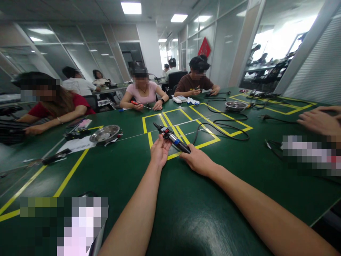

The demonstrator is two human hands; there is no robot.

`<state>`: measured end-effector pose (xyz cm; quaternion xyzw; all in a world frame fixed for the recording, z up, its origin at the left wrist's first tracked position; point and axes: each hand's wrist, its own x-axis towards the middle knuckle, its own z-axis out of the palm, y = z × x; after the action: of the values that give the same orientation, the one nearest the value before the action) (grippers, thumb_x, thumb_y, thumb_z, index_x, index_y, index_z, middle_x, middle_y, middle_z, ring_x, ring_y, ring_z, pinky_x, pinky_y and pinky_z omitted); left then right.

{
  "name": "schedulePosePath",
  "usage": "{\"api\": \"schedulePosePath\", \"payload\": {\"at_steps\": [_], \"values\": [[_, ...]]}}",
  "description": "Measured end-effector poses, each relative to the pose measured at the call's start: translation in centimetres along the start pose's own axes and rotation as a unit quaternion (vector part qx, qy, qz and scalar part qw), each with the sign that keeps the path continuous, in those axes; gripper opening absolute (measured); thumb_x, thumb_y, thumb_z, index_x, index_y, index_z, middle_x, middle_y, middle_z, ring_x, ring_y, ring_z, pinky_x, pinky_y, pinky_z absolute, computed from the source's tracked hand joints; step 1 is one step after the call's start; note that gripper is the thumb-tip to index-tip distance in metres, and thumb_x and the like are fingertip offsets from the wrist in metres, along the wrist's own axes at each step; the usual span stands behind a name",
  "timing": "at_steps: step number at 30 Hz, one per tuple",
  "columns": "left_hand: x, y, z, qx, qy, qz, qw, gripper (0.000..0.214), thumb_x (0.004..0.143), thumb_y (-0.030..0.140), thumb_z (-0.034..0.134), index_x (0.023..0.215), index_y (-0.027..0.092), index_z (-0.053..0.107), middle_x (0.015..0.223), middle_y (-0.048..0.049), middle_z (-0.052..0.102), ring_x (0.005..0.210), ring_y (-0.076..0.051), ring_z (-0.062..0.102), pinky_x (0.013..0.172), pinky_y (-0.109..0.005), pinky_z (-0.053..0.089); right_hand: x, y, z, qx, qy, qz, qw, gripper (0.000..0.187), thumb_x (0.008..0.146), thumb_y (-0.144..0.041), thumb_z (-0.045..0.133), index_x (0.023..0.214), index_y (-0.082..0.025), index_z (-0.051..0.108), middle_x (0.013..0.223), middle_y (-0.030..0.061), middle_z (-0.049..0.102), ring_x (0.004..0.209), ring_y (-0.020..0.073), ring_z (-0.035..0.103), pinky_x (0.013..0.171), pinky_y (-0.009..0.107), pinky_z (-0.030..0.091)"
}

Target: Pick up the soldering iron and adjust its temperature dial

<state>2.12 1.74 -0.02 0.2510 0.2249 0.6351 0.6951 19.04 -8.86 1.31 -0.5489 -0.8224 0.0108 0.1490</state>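
Observation:
A long, slim black-and-silver device [174,138] is held slantwise over the table, its dark pointed end to the far left. It has a silver barrel, a blue band, and a part with small red and black pieces showing near the tip; its exact kind I cannot make out. My left hand [160,151] supports it from below near that part, the fingers curled against it. Around its black rear end, my right hand [198,159] is wrapped. A black cable [226,133] winds over the table from close to my right hand.
Yellow tape [213,141] marks rectangles on the green table [186,213]. Metal bowls stand at left [105,134] and right [236,105]. White gloves [193,101] lie across the table. Several people sit around it; another person's hands [319,119] are at the right edge.

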Motion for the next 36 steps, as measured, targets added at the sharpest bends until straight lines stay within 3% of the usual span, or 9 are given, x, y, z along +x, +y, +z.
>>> {"api": "schedulePosePath", "payload": {"at_steps": [4, 7, 9, 13, 15, 22, 30, 32, 36], "values": [[-0.3, -0.2, 0.2, 0.026, -0.032, 0.002, 0.999, 0.021, 0.086, 0.021, 0.068, 0.103, 0.009, 0.065, 0.105, -0.0171, 0.073, 0.103, -0.024, 0.070, 0.099, -0.038, 0.052, 0.0, 0.3, 0.4, 0.099, 0.064, 0.008, 0.993, 0.029, 0.095, -0.025, 0.046, 0.116, -0.026, 0.065, 0.114, 0.0100, 0.048, 0.083, 0.0159, 0.055, 0.080, 0.031, 0.044], [-0.5, -0.2, 0.1, 0.047, -0.021, -0.032, 0.998, 0.025, 0.086, 0.021, 0.068, 0.106, 0.008, 0.063, 0.109, -0.0210, 0.071, 0.108, -0.028, 0.068, 0.097, -0.038, 0.054, 0.2, 1.0, 0.1, 0.248, 0.160, 0.050, 0.954, 0.023, 0.094, -0.030, 0.049, 0.106, -0.023, 0.068, 0.102, 0.0070, 0.055, 0.085, 0.0162, 0.055, 0.078, 0.030, 0.046], [-0.5, -0.1, 0.0, 0.046, 0.005, -0.054, 0.997, 0.025, 0.086, 0.021, 0.067, 0.107, 0.007, 0.062, 0.111, -0.0227, 0.070, 0.110, -0.029, 0.067, 0.095, -0.039, 0.055, 0.4, 2.1, -0.4, 0.396, 0.204, 0.105, 0.889, 0.023, 0.092, -0.037, 0.052, 0.105, -0.023, 0.065, 0.089, 0.0033, 0.057, 0.072, 0.0131, 0.054, 0.064, 0.026, 0.046], [-0.4, 0.2, -0.1, 0.027, 0.033, -0.072, 0.997, 0.020, 0.088, 0.018, 0.062, 0.104, 0.006, 0.063, 0.111, -0.0236, 0.070, 0.111, -0.030, 0.066, 0.093, -0.039, 0.056, 0.4, 6.6, -1.5, 0.663, 0.273, 0.188, 0.671, 0.035, 0.078, -0.041, 0.069, 0.105, -0.025, 0.056, 0.087, -0.0007, 0.059, 0.056, 0.0067, 0.048, 0.042, 0.015, 0.033], [-0.5, 0.2, 0.0, 0.028, 0.033, -0.071, 0.997, 0.018, 0.088, 0.017, 0.061, 0.101, 0.005, 0.063, 0.107, -0.0243, 0.070, 0.109, -0.031, 0.067, 0.092, -0.039, 0.057, -0.1, 9.2, -2.0, 0.709, 0.324, 0.207, 0.591, 0.039, 0.073, -0.035, 0.074, 0.103, -0.025, 0.052, 0.082, -0.0021, 0.058, 0.055, 0.0059, 0.048, 0.042, 0.012, 0.033], [-0.7, 0.3, 0.4, 0.036, 0.037, -0.091, 0.994, 0.016, 0.087, 0.015, 0.060, 0.100, 0.006, 0.064, 0.104, -0.0238, 0.071, 0.107, -0.030, 0.068, 0.089, -0.038, 0.058, -1.9, 15.2, -2.4, 0.735, 0.437, 0.273, 0.442, 0.033, 0.081, -0.027, 0.069, 0.099, -0.027, 0.041, 0.080, -0.0033, 0.055, 0.053, 0.0040, 0.046, 0.039, 0.007, 0.034], [-0.4, 0.2, 0.1, 0.049, 0.028, -0.089, 0.994, 0.014, 0.087, 0.015, 0.058, 0.097, 0.006, 0.064, 0.100, -0.0217, 0.072, 0.103, -0.028, 0.070, 0.089, -0.037, 0.058, -2.0, 15.8, -2.1, 0.723, 0.444, 0.280, 0.450, 0.027, 0.084, -0.025, 0.062, 0.099, -0.026, 0.040, 0.078, -0.0031, 0.055, 0.051, 0.0043, 0.047, 0.040, 0.008, 0.034], [-0.4, 0.2, 0.1, 0.050, 0.028, -0.088, 0.994, 0.014, 0.087, 0.015, 0.059, 0.095, 0.006, 0.064, 0.098, -0.0214, 0.072, 0.100, -0.027, 0.071, 0.089, -0.037, 0.058, -1.7, 15.2, -1.5, 0.684, 0.445, 0.301, 0.493, 0.027, 0.082, -0.028, 0.063, 0.098, -0.026, 0.042, 0.077, -0.0041, 0.054, 0.050, 0.0045, 0.047, 0.039, 0.009, 0.034], [-0.4, 0.2, 0.1, 0.049, 0.025, -0.090, 0.994, 0.014, 0.087, 0.016, 0.060, 0.095, 0.006, 0.065, 0.096, -0.0200, 0.073, 0.096, -0.025, 0.072, 0.089, -0.036, 0.057, -1.1, 13.0, -0.3, 0.551, 0.408, 0.320, 0.654, 0.030, 0.078, -0.036, 0.067, 0.099, -0.023, 0.050, 0.073, -0.0058, 0.050, 0.049, 0.0071, 0.047, 0.041, 0.016, 0.038]]}}
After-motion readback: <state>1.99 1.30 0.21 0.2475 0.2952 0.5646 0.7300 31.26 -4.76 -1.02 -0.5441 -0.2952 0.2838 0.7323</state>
